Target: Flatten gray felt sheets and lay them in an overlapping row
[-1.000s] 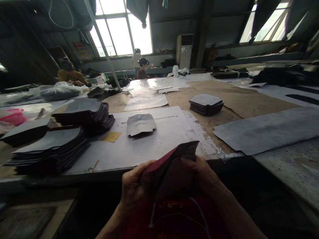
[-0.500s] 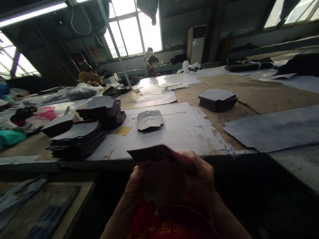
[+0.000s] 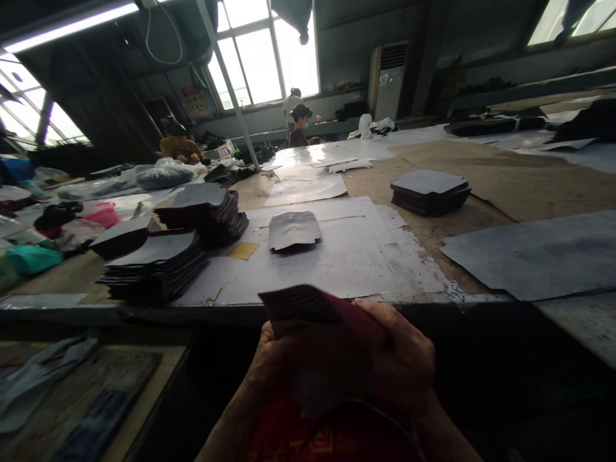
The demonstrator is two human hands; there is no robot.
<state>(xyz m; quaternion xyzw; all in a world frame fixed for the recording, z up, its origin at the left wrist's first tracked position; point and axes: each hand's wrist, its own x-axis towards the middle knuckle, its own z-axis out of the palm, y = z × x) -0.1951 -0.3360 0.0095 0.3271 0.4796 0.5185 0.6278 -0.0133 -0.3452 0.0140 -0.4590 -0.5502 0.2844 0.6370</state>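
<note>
Between my hands, in front of the table's near edge, is a stack of dark cut pieces (image 3: 308, 314) with a dark red side; its layered edges fan out at the top. My left hand (image 3: 270, 359) grips the stack's left side, and my right hand (image 3: 404, 350) is wrapped round its right side. The lower part of the stack is in shadow. Just beyond, a small pile of grey-topped pieces (image 3: 294, 230) of similar shape lies on a white sheet (image 3: 351, 269).
Taller stacks of dark pieces (image 3: 158, 263) stand at the left of the table, beside a small yellow piece (image 3: 243, 250). Another stack (image 3: 430, 191) sits at the right on brown board. A large grey sheet (image 3: 539, 250) covers the right edge. Several people are in the background.
The stack in my hands has tilted and its edges have spread into visible layers. My right hand has shifted slightly right; the whole view has moved a little.
</note>
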